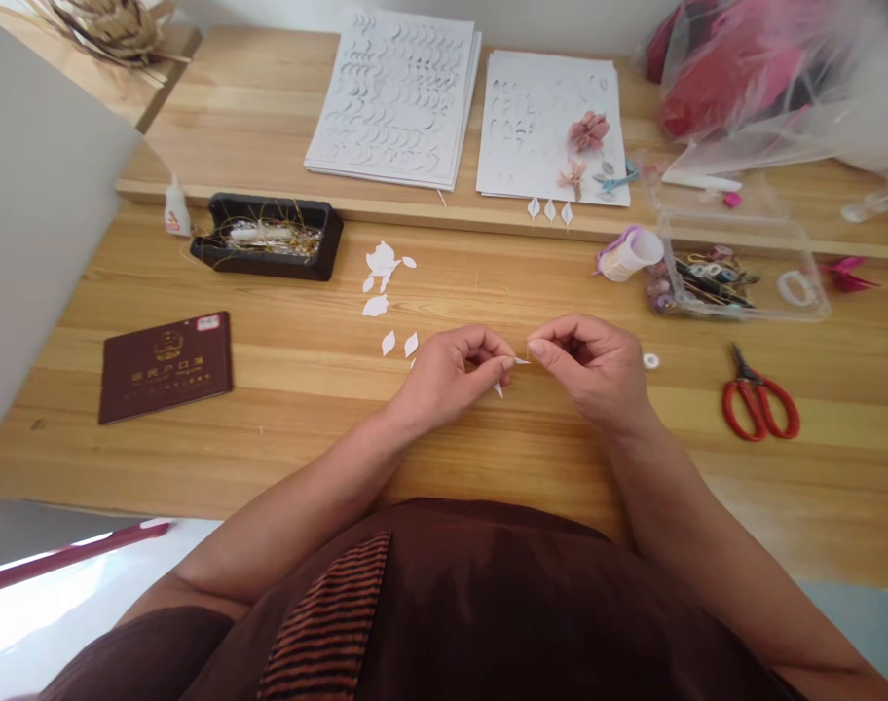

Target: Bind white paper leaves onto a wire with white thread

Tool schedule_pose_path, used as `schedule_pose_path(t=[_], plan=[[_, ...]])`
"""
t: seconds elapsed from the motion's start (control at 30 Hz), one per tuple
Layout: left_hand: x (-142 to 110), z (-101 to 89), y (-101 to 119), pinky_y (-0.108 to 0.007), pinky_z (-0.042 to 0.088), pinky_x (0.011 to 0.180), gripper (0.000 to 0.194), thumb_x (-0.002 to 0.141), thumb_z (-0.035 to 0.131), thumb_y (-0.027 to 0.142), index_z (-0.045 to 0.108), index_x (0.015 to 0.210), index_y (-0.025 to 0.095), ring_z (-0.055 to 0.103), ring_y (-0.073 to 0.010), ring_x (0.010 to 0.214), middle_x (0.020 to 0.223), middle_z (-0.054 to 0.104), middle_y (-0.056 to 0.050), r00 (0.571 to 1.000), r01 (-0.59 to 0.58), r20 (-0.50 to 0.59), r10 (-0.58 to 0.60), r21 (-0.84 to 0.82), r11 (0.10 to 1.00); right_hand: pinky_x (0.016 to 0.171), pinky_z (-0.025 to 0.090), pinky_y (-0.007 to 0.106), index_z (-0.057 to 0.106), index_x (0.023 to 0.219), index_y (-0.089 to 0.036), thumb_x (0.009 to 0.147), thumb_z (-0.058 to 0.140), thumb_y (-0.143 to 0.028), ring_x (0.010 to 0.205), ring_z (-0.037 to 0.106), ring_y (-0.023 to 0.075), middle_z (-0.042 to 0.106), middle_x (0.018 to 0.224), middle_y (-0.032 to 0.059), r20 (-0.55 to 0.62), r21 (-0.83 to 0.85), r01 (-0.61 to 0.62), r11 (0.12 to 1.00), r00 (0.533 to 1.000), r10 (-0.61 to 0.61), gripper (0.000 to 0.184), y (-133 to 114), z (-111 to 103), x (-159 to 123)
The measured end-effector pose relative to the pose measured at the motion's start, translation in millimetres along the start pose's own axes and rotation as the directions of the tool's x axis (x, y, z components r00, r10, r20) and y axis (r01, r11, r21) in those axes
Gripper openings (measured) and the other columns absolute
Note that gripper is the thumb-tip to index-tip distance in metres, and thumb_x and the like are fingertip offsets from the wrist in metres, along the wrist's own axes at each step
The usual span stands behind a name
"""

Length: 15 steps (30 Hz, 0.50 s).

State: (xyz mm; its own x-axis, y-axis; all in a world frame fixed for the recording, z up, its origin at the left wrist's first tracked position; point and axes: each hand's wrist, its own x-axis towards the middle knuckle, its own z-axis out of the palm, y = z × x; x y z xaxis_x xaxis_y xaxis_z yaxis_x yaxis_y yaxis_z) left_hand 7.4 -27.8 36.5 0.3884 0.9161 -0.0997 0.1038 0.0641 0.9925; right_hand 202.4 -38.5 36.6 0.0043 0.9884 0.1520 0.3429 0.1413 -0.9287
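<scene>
My left hand (455, 378) is closed in a pinch on a small white paper petal (521, 361), whose pointed tip sticks out to the right. A second white tip (498, 389) shows below the fingers; whether it belongs to the same piece I cannot tell. Close by on the right, my right hand (597, 368) pinches thumb against forefinger at a fine thread or wire, barely visible beside the petal's tip. Loose white paper petals (375, 306) lie to the left of my hands. Just past my right hand rests a small white spool (650, 361).
Red-handled scissors (759, 404) and a clear plastic box (751, 277) are on the right. A maroon booklet (166, 368), a black tray (269, 239) and a glue bottle (176, 209) occupy the left. Paper stacks (396, 102) lie on the raised ledge behind.
</scene>
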Motion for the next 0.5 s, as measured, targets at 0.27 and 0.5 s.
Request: schedule_pose_path(t=[0.27,0.5], plan=[[2.8,-3.1,-4.6,-0.021,0.047,0.059,0.019,0.085,0.076,0.035,0.071,0.085,0.016,0.061,-0.0098,0.063,0.072,0.069,-0.001,0.995,0.102,0.028,-0.100,-0.142,0.985,0.058,0.045,0.029,0.072,0.077,-0.022,0.079,0.080,-0.032,0.060,0.054,0.0134,0.068,0.069,-0.0001,0.056,0.116,-0.114,0.987,0.993,0.108,0.013,3.1,-1.4,6.5],[7.6,0.7,-7.0,-0.018,0.044,0.053,0.026,0.078,0.081,0.038,0.067,0.081,0.016,0.054,-0.0046,0.055,0.073,0.068,0.001,0.986,0.129,-0.045,-0.158,-0.392,0.911,0.049,0.034,0.026,0.071,0.077,-0.020,0.082,0.079,-0.034,0.048,0.041,0.0083,0.054,0.055,-0.0063,0.174,0.253,-0.233,0.939,0.966,0.193,0.017,9.6,4.9,4.4]])
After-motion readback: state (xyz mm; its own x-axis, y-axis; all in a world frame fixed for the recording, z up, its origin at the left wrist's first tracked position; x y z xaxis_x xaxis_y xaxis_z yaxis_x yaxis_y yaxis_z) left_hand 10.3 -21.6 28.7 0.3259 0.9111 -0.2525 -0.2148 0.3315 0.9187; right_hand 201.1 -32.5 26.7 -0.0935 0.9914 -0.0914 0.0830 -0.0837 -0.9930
